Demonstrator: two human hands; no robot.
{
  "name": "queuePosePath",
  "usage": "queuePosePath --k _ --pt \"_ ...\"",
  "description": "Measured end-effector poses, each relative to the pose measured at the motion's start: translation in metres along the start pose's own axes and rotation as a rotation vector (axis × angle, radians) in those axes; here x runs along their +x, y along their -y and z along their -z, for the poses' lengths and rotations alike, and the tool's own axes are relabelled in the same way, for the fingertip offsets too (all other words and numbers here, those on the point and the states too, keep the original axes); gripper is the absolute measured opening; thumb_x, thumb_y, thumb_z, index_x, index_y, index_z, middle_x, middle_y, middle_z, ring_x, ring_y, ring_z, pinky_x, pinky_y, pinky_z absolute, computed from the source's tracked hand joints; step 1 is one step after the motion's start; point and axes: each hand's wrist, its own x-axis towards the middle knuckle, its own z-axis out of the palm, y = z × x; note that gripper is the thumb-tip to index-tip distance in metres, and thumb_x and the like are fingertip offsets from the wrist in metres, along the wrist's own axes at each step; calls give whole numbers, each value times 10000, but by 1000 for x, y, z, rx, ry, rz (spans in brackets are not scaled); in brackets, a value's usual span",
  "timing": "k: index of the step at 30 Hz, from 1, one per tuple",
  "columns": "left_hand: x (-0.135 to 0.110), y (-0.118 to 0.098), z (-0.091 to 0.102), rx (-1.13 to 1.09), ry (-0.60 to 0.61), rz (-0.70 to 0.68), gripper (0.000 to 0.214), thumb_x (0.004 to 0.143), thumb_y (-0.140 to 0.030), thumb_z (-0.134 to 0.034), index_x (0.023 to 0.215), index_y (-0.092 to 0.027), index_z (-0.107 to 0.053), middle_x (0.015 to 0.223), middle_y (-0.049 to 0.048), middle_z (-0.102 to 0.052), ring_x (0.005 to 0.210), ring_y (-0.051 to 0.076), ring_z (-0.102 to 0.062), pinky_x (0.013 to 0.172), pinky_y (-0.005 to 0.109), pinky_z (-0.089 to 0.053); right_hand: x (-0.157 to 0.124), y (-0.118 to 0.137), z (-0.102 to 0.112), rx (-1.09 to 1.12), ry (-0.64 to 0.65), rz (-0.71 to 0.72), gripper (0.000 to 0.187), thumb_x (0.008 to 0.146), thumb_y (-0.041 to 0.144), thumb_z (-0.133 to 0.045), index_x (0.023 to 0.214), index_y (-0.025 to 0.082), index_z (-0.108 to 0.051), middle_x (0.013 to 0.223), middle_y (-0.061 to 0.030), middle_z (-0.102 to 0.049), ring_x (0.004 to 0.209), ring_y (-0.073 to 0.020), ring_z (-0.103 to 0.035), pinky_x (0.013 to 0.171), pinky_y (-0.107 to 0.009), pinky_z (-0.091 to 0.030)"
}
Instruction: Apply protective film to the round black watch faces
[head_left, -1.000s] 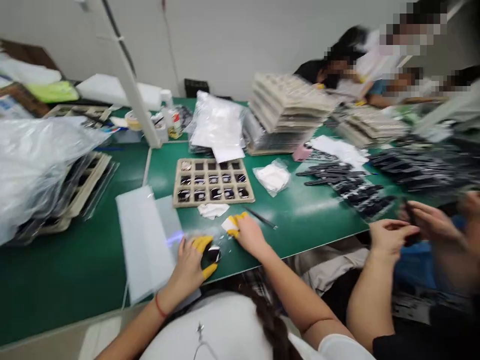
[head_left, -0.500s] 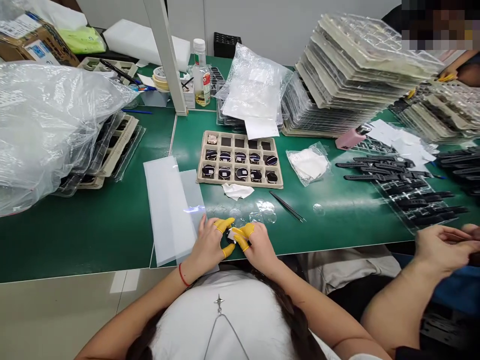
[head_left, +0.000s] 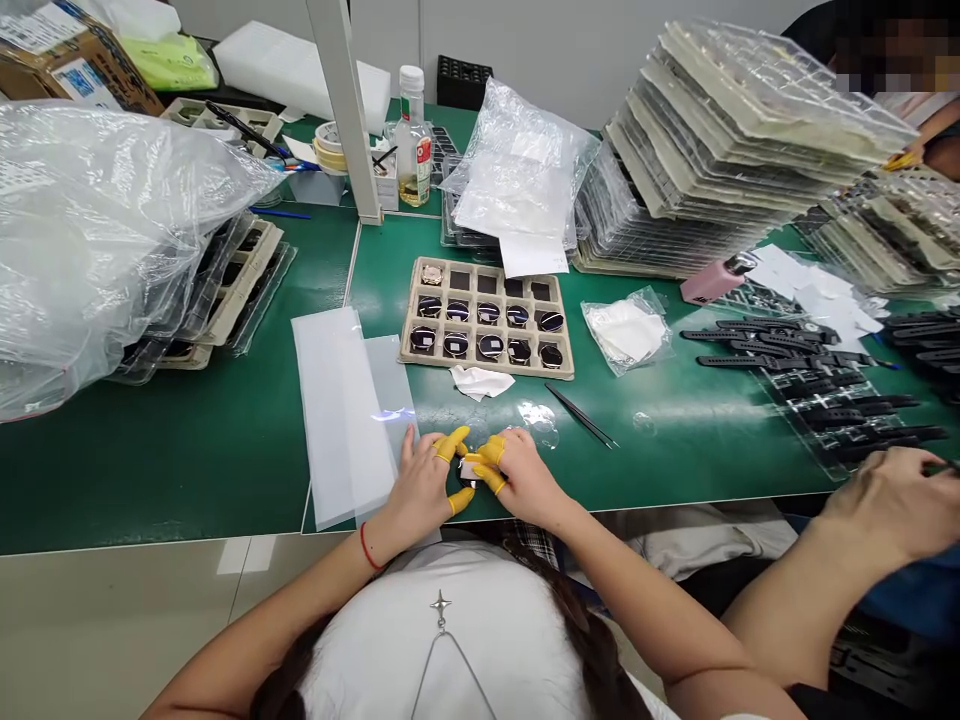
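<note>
At the table's front edge, my left hand [head_left: 429, 480] has its yellow-capped thumb and fingers closed around the edge of a round dark watch case [head_left: 466, 483]. My right hand [head_left: 521, 478], also in yellow finger cots, pinches a small pale piece [head_left: 470, 466] against the top of the case. Whether the piece is cloth or a label is too small to tell. Beyond the hands a beige tray [head_left: 568, 368] holds several round dark watch faces in its compartments. Black tweezers [head_left: 581, 415] lie to the right, and a crumpled white cloth [head_left: 481, 383] touches the tray's near side.
Translucent sheets [head_left: 334, 420] lie left of my hands. A tall stack of plastic trays [head_left: 720, 150] and a pink bottle [head_left: 716, 280] stand right, near black watch straps [head_left: 772, 345]. Bagged trays [head_left: 135, 240] fill the left. A co-worker's hand [head_left: 892, 500] is at far right.
The view has shifted slightly, moving the table things a little right. Both hands stay at the watch case; the pale piece sits slightly differently on it. The co-worker's hand has turned.
</note>
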Motion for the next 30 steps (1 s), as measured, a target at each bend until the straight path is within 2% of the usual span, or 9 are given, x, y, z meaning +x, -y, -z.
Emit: queuePosePath --k 7,11,13,17,21,24,26,28,30 --pt "2 1 -1 32 3 0 673 749 -276 -622 1348 -181 -330 1166 91 -575 1175 283 -448 1125 592 -72 30 -18 0 -150 52 2 100 874 184 -517 790 177 -570 766 -49 -578 800 -205 -441 771 -342 -312" --pt "3 -3 4 -14 12 2 717 763 -276 -616 1389 -208 -274 1164 81 -577 1177 273 -456 1127 593 -47 27 -21 19 45 44 22 167 936 245 -452 897 175 -598 869 -62 -614 819 -193 -467 750 -315 -340" --pt "3 -4 6 -38 22 1 736 769 -283 -619 1403 -226 -249 1141 68 -585 1159 267 -468 1126 595 -37 23 -17 28 109 105 66 210 955 280 -422 935 181 -607 884 -59 -622 811 -182 -478 746 -306 -348" --pt "5 -3 6 -31 42 17 847 766 -293 -632 1441 -211 -127 1090 67 -592 1133 272 -482 1123 597 -59 25 -4 26 -111 290 152 219 944 293 -444 895 182 -627 808 -59 -603 817 -199 -463 782 -336 -321" --pt "3 0 3 31 35 5 1010 773 -324 -636 1454 -161 91 1070 88 -581 1099 281 -493 1118 597 -78 41 -2 11 -300 284 147 161 906 165 -452 870 167 -609 841 -70 -603 855 -210 -448 796 -351 -293" --pt "1 1 0 32 -7 -16 1071 784 -347 -626 1431 -136 200 1107 103 -566 1117 283 -479 1113 602 -76 47 -7 9 -299 275 133 137 885 141 -466 859 159 -600 828 -74 -600 854 -213 -455 793 -347 -302" --pt "1 1 -1 32 -14 -28 999 794 -354 -612 1451 -151 113 1122 98 -564 1128 279 -469 1114 604 -70 43 -9 11 -204 239 87 141 899 154 -458 873 155 -597 834 -75 -596 836 -205 -467 764 -327 -327" --pt "1 0 0 42 -7 -34 826 800 -340 -601 1446 -175 -113 1100 81 -571 1134 272 -460 1119 598 -62 33 -8 14 -85 154 44 165 912 146 -434 922 158 -598 866 -73 -593 835 -194 -479 735 -306 -349" --pt "2 -3 2 52 11 -42 590 793 -314 -606 1326 -202 -379 1076 63 -576 1143 268 -450 1124 594 -54 20 -3 12 -55 74 51 218 906 111 -408 980 172 -604 889 -72 -592 828 -195 -477 717 -307 -357"
